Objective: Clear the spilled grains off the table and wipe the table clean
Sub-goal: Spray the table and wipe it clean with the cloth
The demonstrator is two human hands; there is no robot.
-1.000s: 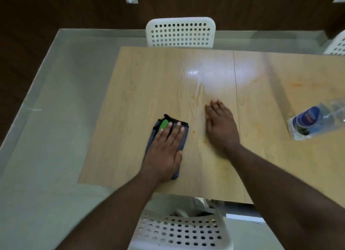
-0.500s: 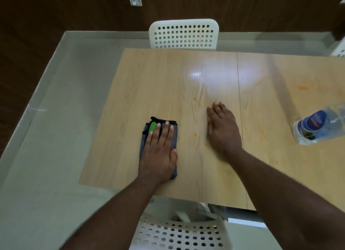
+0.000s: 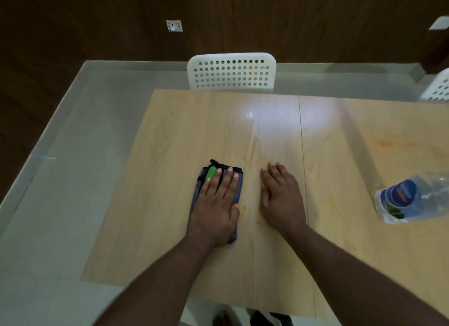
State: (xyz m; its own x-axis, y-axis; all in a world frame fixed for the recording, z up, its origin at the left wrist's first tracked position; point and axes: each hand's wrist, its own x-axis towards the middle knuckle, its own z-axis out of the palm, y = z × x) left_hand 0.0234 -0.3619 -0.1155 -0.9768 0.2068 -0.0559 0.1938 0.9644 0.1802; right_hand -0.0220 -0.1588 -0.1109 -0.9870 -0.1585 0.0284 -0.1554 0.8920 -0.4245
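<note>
The person's left hand [image 3: 215, 205] lay flat on a folded grey cloth [image 3: 237, 192], fingers straight and together, pressing it onto the wooden counter [image 3: 170, 179]. A green patch [image 3: 211, 172] showed on the cloth just beyond the fingertips. The right hand [image 3: 281, 199] rested palm down on the bare wood just beside the cloth, fingers relaxed and holding nothing, apparently bracing.

No loose grains could be made out on the surface, so the job looked to be in its wiping stage. What was left were orange marks: a small spot [image 3: 244, 207] between the two hands, near the left thumb, faint streaks [image 3: 252, 145] ahead of the cloth, and a larger smear [image 3: 386, 143] well away on the far right panel.

The main risk seemed to be smearing, not lifting. A cloth pushed flat across a greasy-looking stain could drag it into longer streaks, especially if one soiled face stayed down. The right palm sat close to the spot and could pick up residue and print it elsewhere. A clear plastic bottle [image 3: 418, 200] lay on its side near the counter's right edge; a wide sweep toward the far smear could knock it rolling, and whether its cap was on could not be told. The seam [image 3: 301, 136] between the two panels might also trap residue if the cloth passed over it lightly.
</note>
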